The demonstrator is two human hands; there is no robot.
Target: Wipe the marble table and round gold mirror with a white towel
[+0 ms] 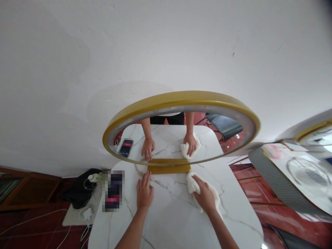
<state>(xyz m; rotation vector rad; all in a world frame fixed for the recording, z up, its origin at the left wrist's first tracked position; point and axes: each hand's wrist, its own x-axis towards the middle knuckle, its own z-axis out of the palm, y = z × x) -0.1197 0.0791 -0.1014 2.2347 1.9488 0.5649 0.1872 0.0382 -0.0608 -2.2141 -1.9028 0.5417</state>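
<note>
My right hand (205, 194) presses a bunched white cloth (216, 199) onto the marble-patterned tabletop (168, 214), its fingers curved over the fabric. My left hand (144, 195) lies flat on the table and holds nothing. Its fingertips reach the left end of the gold mirror base (168, 168). Above that base stands a large oval mirror (181, 95) in a gold frame, with both hands and the cloth reflected in its glass.
A blurred-out phone-like object (113, 191) lies left of my left hand. Beyond the table's left edge are a black bag (80, 188) and white cables (88, 212). A second table (303, 173) with a pink item (273, 151) stands right. Behind the mirror rises a white wall (166, 45).
</note>
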